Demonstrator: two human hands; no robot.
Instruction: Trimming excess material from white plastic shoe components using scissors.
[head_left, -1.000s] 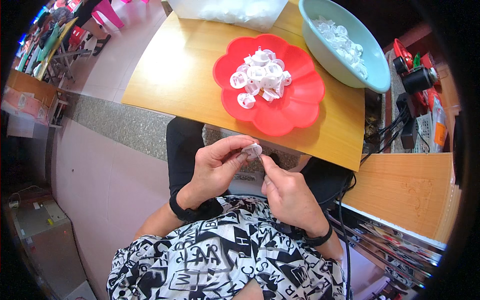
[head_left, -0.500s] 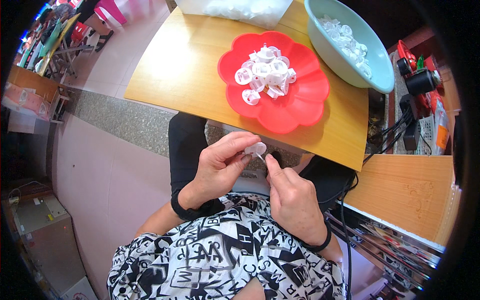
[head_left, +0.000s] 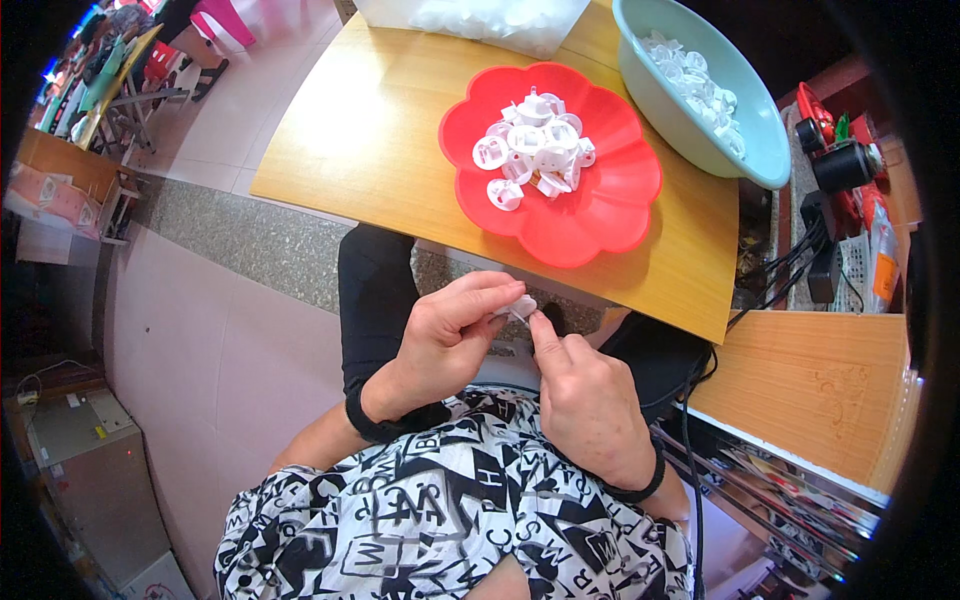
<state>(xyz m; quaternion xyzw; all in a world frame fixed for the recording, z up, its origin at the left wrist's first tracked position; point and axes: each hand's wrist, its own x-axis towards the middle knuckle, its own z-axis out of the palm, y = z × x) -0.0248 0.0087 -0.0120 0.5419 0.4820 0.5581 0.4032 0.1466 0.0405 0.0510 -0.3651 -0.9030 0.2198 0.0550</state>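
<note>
Above my lap, just off the table's front edge, my left hand (head_left: 445,335) pinches a small round white plastic piece (head_left: 521,306) between thumb and fingers. My right hand (head_left: 588,395) is closed, its index fingertip against the piece's right side. A thin pale sliver shows between the piece and the right fingertips; whether it belongs to the piece or is a separate item, I cannot tell. Beyond my hands, a red flower-shaped bowl (head_left: 610,215) holds a heap of similar white plastic pieces (head_left: 540,140), round discs with raised parts.
The bowl stands on a yellow wooden table (head_left: 330,150). A pale blue basin (head_left: 700,150) with more white pieces is at the far right, a translucent bin (head_left: 480,25) at the back. Black cables (head_left: 800,250) and a wooden surface (head_left: 810,390) lie to the right.
The white piece has tilted in my left fingers, so less of its flat face shows. Both hands have shifted slightly downward in view; the bowl's contents look the same.
</note>
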